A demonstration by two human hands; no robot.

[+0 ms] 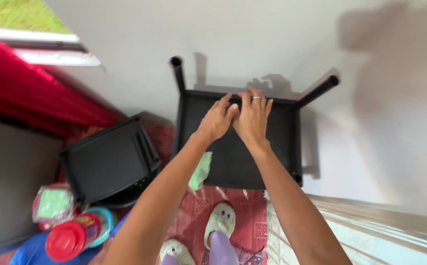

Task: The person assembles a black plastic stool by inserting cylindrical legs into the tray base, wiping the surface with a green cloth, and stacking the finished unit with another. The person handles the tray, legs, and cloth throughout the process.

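A plain pale wall (252, 34) fills most of the room ahead, with a red curtain (32, 93) hanging at the left under a window where green shows outside. Against the wall stands one black table turned upside down (243, 162), its flat underside facing up and two of its legs (177, 73) sticking out toward the wall. A second black piece, a plastic stool or bin (110, 162), sits just beside it on the left. The floor is covered by a red patterned rug (198, 206), and a pale woven mat (370, 230) lies at the lower right.

Both arms reach out over the upturned table. The left hand (217, 120) and the right hand (252, 118) lie side by side, touching each other, near the far edge of the black panel. The fingers (252, 98) of both hands are stretched out flat and only slightly spread, pressing on the surface and gripping nothing. One ring shows on the right hand.

A green cloth (201, 172) lies at the table's near left edge. Two pale animal-face slippers (220, 221) are on the rug. At the lower left are one red-lidded jar (68, 240) and one clear bag with something green inside (53, 205).
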